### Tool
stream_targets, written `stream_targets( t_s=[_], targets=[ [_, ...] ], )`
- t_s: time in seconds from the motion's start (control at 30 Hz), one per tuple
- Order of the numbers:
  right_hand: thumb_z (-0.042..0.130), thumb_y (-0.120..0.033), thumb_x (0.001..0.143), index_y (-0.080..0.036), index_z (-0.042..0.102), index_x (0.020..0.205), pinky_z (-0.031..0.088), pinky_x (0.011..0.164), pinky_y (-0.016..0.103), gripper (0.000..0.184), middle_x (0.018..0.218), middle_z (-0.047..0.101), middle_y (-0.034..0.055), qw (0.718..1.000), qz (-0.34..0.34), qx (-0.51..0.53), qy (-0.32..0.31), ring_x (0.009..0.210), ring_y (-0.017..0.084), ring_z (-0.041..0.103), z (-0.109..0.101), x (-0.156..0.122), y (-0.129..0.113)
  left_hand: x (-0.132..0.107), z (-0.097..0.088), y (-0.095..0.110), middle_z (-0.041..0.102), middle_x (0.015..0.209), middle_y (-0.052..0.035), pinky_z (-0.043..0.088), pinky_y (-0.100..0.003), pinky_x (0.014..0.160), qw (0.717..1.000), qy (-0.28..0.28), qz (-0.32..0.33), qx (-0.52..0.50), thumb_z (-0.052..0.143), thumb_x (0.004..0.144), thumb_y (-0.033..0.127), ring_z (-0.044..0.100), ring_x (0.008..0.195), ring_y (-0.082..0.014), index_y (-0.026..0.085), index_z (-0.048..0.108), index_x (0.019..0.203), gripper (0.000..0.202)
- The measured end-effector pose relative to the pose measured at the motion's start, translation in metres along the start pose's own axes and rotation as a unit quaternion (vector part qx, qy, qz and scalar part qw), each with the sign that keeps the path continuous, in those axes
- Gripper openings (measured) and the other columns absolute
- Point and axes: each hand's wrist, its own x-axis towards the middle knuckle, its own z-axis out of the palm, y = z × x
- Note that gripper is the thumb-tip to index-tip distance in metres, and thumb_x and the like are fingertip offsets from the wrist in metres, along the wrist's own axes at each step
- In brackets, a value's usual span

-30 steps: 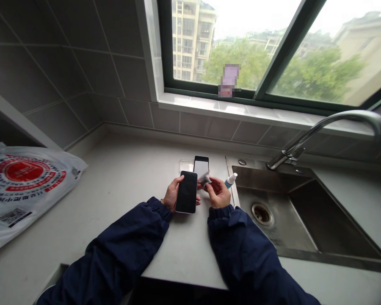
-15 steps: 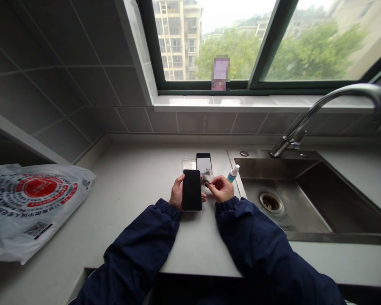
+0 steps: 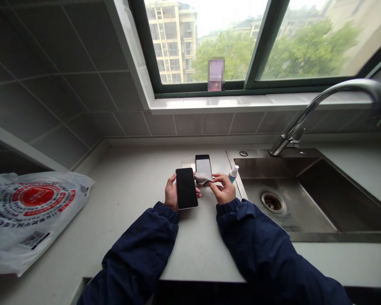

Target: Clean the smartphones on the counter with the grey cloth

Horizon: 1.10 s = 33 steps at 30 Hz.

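Note:
A black-screened smartphone (image 3: pixel 187 189) is gripped in my left hand (image 3: pixel 170 192), thumb along its left edge and fingertips showing past its right edge. Between the thumb and fingers of my right hand (image 3: pixel 224 189) is a small grey cloth (image 3: pixel 204 179), its free end reaching toward the phone's upper right side. Behind them a second phone (image 3: pixel 203 163) with a pale area on its face lies on the counter. A clear, flat, case-like piece (image 3: pixel 188 163) lies left of it, partly hidden. Just beyond my right hand stands a small spray bottle (image 3: pixel 233 173) with a white cap and blue label.
The pale counter (image 3: pixel 130 182) runs under both arms. To the right is a steel sink (image 3: pixel 305 199) with a curved faucet (image 3: pixel 307 112). A white plastic bag (image 3: pixel 34 212) with red print lies at the left. A window rises behind the tiled backsplash (image 3: pixel 187 123).
The held phone has shifted slightly left in my left hand. The cloth, bunched up before, is now spread out more between my right hand and the phone. The view has tilted a little.

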Motion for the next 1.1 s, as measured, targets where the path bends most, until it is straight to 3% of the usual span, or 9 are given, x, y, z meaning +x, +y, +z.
stream_targets(
  t_s=[0.17,0.3,0.43,0.6,0.77,1.0,1.1],
  targets=[
    [0.074,-0.035,0.071,-0.020,0.060,0.072,0.057,0.076,0.036,0.021,0.095,0.068,0.0067,1.000,-0.002,0.014,-0.002,0.094,0.023,0.065,0.000,0.000,-0.001,0.002,0.000,-0.001,0.061,0.121,-0.0137,0.055,-0.048,0.075,1.000,0.003,0.014,-0.013,0.036,0.086,0.062,0.067,0.077,-0.0251,0.013,0.057,0.126,0.066],
    [0.076,-0.038,0.071,-0.020,0.062,0.075,0.057,0.064,0.033,0.023,0.074,0.067,0.0031,0.998,0.034,0.044,-0.027,0.069,0.019,0.065,0.002,-0.003,0.001,0.002,0.000,-0.002,0.062,0.116,-0.0135,0.055,-0.046,0.073,1.000,0.016,0.019,-0.009,0.039,0.086,0.062,0.066,0.073,-0.0225,0.013,0.058,0.125,0.066],
    [0.077,-0.041,0.069,-0.021,0.060,0.080,0.056,0.057,0.030,0.029,0.071,0.065,0.0010,0.988,0.091,0.110,-0.057,0.060,0.017,0.065,0.001,-0.003,0.003,0.002,0.000,-0.001,0.061,0.118,-0.0131,0.055,-0.046,0.073,1.000,0.009,0.018,-0.017,0.038,0.086,0.061,0.066,0.074,-0.0229,0.013,0.057,0.126,0.066],
    [0.070,-0.053,0.072,-0.020,0.063,0.101,0.059,0.054,0.036,0.044,0.087,0.069,0.0062,0.949,0.203,0.194,-0.146,0.063,0.022,0.070,-0.002,0.005,0.000,0.002,-0.001,0.003,0.064,0.111,-0.0136,0.053,-0.048,0.076,0.999,-0.013,-0.003,-0.049,0.037,0.086,0.062,0.066,0.078,-0.0260,0.010,0.053,0.132,0.071],
    [0.067,-0.050,0.080,-0.018,0.065,0.109,0.054,0.045,0.026,0.044,0.091,0.071,0.0090,0.908,0.295,0.228,-0.188,0.060,0.017,0.068,-0.001,0.008,0.000,0.001,-0.003,0.003,0.064,0.110,-0.0160,0.052,-0.050,0.077,0.995,-0.044,-0.028,-0.081,0.038,0.087,0.062,0.066,0.081,-0.0291,0.009,0.046,0.138,0.074],
    [0.084,-0.044,0.065,-0.020,0.063,0.115,0.049,0.043,0.023,0.060,0.083,0.072,0.0048,0.879,0.348,0.254,-0.204,0.050,0.012,0.063,-0.002,0.008,0.008,0.000,-0.002,0.002,0.062,0.114,-0.0180,0.051,-0.053,0.077,0.992,-0.068,-0.041,-0.098,0.036,0.088,0.062,0.065,0.082,-0.0312,0.006,0.045,0.138,0.076],
    [0.086,-0.045,0.061,-0.019,0.065,0.108,0.050,0.045,0.023,0.057,0.082,0.072,0.0044,0.872,0.357,0.260,-0.212,0.050,0.012,0.063,-0.003,0.008,0.007,0.000,-0.003,0.002,0.063,0.112,-0.0165,0.051,-0.054,0.077,0.991,-0.071,-0.037,-0.104,0.036,0.088,0.062,0.064,0.080,-0.0300,0.006,0.046,0.138,0.075]
  ],
)
